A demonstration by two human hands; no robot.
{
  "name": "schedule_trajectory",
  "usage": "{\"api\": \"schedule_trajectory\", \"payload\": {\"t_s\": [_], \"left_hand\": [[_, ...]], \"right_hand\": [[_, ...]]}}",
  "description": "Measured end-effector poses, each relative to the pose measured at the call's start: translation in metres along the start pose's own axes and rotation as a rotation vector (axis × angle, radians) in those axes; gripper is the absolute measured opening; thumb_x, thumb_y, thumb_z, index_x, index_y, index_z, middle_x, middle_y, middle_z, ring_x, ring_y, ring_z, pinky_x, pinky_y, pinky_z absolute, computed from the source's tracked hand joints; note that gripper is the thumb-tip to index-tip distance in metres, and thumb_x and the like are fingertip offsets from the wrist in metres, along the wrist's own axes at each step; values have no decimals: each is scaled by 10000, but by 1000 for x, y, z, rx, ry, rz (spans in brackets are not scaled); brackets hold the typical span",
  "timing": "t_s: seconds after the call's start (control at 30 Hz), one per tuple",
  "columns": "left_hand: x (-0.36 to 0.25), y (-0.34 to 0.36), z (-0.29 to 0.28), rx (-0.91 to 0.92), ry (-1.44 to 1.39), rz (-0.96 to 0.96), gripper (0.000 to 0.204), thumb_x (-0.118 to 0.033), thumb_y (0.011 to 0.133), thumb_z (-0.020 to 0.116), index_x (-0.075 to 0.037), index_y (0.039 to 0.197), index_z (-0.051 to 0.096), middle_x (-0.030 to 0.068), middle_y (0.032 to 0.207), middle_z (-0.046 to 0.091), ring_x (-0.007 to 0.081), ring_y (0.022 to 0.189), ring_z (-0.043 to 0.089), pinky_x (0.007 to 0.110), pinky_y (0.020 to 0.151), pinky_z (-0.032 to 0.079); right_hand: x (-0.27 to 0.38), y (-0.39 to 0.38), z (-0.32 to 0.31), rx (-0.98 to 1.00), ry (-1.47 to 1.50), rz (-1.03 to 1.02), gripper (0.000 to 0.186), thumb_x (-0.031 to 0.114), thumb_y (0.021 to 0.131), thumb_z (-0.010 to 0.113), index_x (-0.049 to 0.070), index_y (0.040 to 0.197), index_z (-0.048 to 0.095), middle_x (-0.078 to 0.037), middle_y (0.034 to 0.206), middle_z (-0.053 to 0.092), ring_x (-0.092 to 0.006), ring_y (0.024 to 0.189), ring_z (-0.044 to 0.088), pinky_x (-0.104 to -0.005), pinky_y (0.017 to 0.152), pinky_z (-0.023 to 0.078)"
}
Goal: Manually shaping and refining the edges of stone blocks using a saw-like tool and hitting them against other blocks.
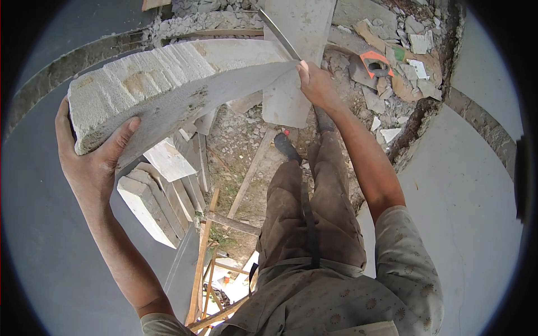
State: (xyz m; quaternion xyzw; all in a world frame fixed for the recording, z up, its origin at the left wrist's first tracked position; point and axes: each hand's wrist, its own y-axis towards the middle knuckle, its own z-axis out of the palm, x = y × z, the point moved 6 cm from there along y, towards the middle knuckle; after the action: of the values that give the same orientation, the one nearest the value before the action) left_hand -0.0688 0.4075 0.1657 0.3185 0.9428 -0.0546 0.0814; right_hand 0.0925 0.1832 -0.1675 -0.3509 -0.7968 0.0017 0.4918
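Observation:
A thick, light-grey concrete panel [151,95] spans from my left hand to my right, its rough, grooved edge facing up and its smoother side towards me. My left hand [95,148] clasps its left end, thumb pressed on the near side and fingers wrapped behind the end. At the panel's right end, my right hand [317,84] is closed around the lower end of a long, narrow metal blade [278,33], which slants up and to the left. The blade's handle is hidden in the fist. Whether this hand also bears on the panel, I cannot tell.
Several cut panel pieces [154,207] stand against the grey wall [50,224] at left. A wooden frame [204,252] is below them. Wide board [288,101] lies ahead of my feet. Rubble, cardboard scraps and an orange-edged piece [376,64] lie at right, beside a pale wall [448,207].

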Motion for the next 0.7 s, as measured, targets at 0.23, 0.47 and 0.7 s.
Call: {"api": "schedule_trajectory", "payload": {"t_s": [0.23,0.47,0.7], "left_hand": [[1,2,1,-15,-25,-4,939,-378,564,904,2,1312,480,228,1116,633,312,982,663,429,872,541],[5,-2,-1,-14,47,-15,901,-363,617,887,12,1325,475,194,1175,614,283,1074,619,390,943,487],[5,-1,-1,-46,-1,14,955,-411,545,904,-16,1311,493,219,1107,641,320,985,662,438,878,538]], "right_hand": [[-18,6,-2,0,-22,7,325,305,960,470,-1,1041,542,-296,837,623,-497,824,594,-525,734,473],[-7,7,-4,-87,67,-108,361,355,978,430,13,1006,543,-253,862,602,-462,869,584,-498,722,449],[-13,15,1,22,7,-114,374,354,983,421,0,999,541,-243,825,599,-451,833,592,-478,724,454]]}}
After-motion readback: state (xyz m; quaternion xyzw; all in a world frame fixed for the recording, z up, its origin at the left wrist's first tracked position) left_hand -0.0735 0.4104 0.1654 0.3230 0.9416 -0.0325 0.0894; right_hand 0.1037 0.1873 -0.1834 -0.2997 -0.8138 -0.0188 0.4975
